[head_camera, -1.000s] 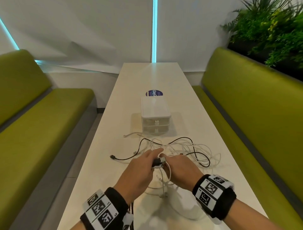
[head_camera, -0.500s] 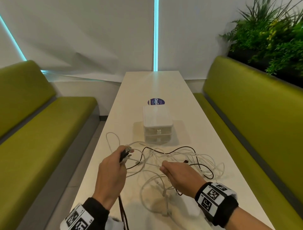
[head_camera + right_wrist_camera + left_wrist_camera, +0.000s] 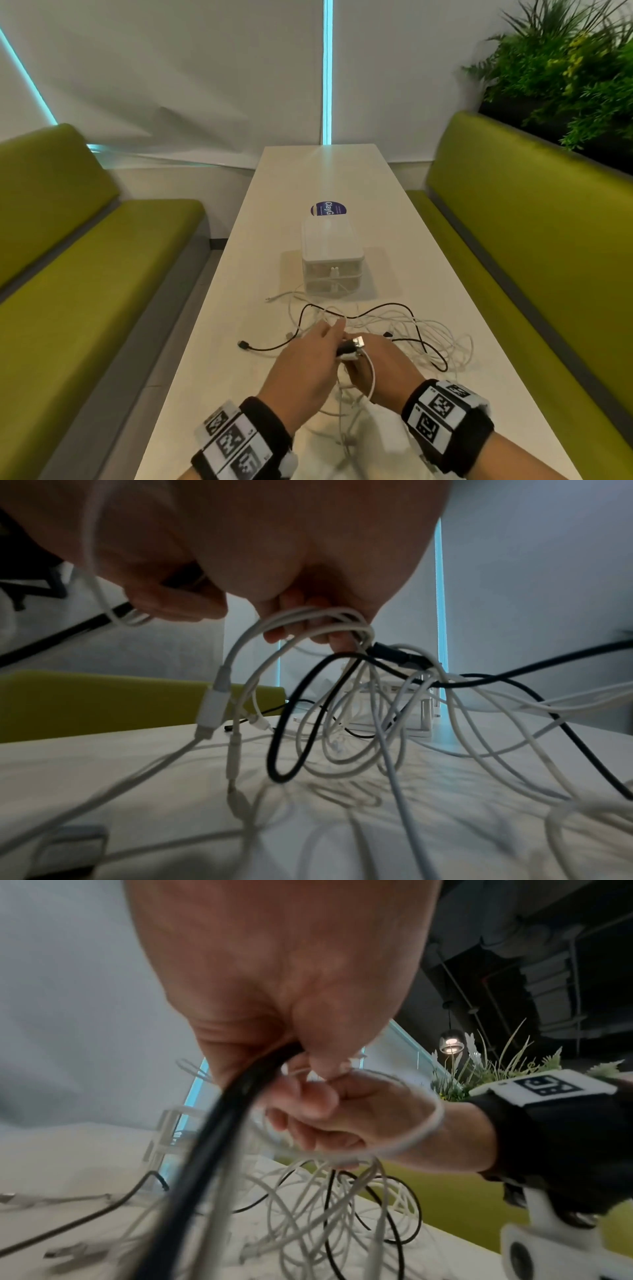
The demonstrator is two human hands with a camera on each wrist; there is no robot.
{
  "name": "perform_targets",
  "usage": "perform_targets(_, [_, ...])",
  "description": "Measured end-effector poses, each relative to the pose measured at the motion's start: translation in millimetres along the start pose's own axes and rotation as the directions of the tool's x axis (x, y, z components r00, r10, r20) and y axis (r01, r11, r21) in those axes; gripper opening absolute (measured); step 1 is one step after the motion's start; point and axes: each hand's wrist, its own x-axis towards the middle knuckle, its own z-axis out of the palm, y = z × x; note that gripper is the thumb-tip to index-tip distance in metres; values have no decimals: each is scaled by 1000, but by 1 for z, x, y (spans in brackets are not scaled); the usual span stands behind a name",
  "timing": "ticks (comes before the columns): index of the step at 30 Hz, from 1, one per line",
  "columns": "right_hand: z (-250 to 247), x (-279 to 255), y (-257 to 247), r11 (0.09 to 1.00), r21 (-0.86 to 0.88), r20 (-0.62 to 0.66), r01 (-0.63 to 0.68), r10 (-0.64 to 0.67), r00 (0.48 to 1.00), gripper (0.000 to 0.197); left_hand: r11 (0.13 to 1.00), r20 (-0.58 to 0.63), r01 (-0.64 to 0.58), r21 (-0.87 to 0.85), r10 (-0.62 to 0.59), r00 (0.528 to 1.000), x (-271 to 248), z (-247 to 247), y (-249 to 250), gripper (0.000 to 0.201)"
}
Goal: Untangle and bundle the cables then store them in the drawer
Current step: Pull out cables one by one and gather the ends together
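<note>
A tangle of white cables (image 3: 424,337) and a black cable (image 3: 380,308) lies on the white table (image 3: 219,329) in front of a small white drawer box (image 3: 331,260). My left hand (image 3: 337,339) meets my right hand (image 3: 371,358) over the near side of the tangle. The left hand (image 3: 270,1047) grips a black cable (image 3: 219,1150) and white cable together by their plug ends (image 3: 352,346). My right hand (image 3: 318,626) has its fingers curled round several loops of white cable (image 3: 308,615). Both drawers look closed.
Green benches (image 3: 85,291) run along both sides of the narrow table. A round dark sticker (image 3: 328,209) sits behind the drawer box. A black plug (image 3: 244,344) lies loose to the left. Plants (image 3: 565,68) stand behind the right bench.
Half a second ago my left hand was out to the left, pulling the plug ends away. It has come back to the right hand, and the cable has gone slack.
</note>
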Motion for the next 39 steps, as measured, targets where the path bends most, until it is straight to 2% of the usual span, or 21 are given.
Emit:
perform_targets(4, [-3, -6, 2, 996, 74, 0, -49, 49, 999, 13, 994, 32, 66, 89, -69, 997, 6, 0, -3, 21])
perform_targets(6, [-1, -6, 3, 996, 87, 15, -14, 13, 1000, 15, 995, 30, 57, 81, -59, 998, 5, -2, -6, 15])
perform_targets(10, [2, -3, 8, 998, 62, 45, 5, -7, 999, 38, 997, -73, 59, -51, -62, 995, -6, -23, -16, 21])
perform_targets(13, [2, -4, 22, 998, 24, 89, -65, 63, 994, 37, 983, -236, 117, -139, -147, 960, -11, -48, -36, 24])
perform_targets(15, [2, -5, 26, 994, 26, 107, -102, 99, 989, 35, 978, -272, 142, -156, -180, 945, -13, -55, -44, 29])
perform_targets(18, [6, -3, 22, 997, 49, 53, -55, 52, 997, 35, 984, -231, 161, -81, -176, 957, -9, -51, -47, 26])
perform_targets(19, [7, -3, 21, 998, 61, 32, -34, 32, 999, 38, 985, -252, 153, -83, -169, 953, -9, -49, -47, 30])
perform_targets(22, [9, -6, 14, 984, 178, -88, 4, 12, 996, 47, 963, -330, 96, -253, -179, 927, -10, -53, -44, 45])
perform_targets(24, [8, -5, 6, 961, 277, -147, 24, 18, 989, 46, 946, -306, 1, -326, -106, 946, -11, -52, -36, 46])
perform_targets(25, [8, -4, 2, 954, 298, -161, 39, 10, 987, 44, 957, -263, -27, -290, -53, 963, -10, -49, -30, 42])
perform_targets(26, [6, -3, -1, 950, 305, -175, 62, -8, 984, 43, 977, -202, -29, -210, -14, 979, -9, -44, -24, 38])
perform_targets(28, [6, -2, -3, 939, 323, -214, 117, -47, 976, 38, 999, -68, 9, -43, -12, 998, -7, -34, -15, 30])
perform_targets(30, [6, -4, -1, 935, 320, -237, 155, -79, 968, 38, 999, -36, 35, 7, -35, 999, -8, -29, -11, 18])
perform_targets(32, [6, -8, 1, 946, 286, -235, 150, -82, 968, 48, 1000, -84, 18, -13, -19, 996, -11, -33, -9, 13])
perform_targets(33, [6, -11, 1, 947, 292, -226, 131, -65, 972, 50, 999, -125, 3, -37, -7, 992, -12, -36, -11, 16])
perform_targets(36, [4, -17, -4, 912, 397, -217, 99, -11, 976, 36, 994, -282, -21, -104, -9, 959, -20, -50, -15, 25])
perform_targets(39, [-1, -8, -10, 928, 356, -159, 107, -52, 986, 29, 992, -394, -11, -124, -39, 918, -28, -56, -17, 29])
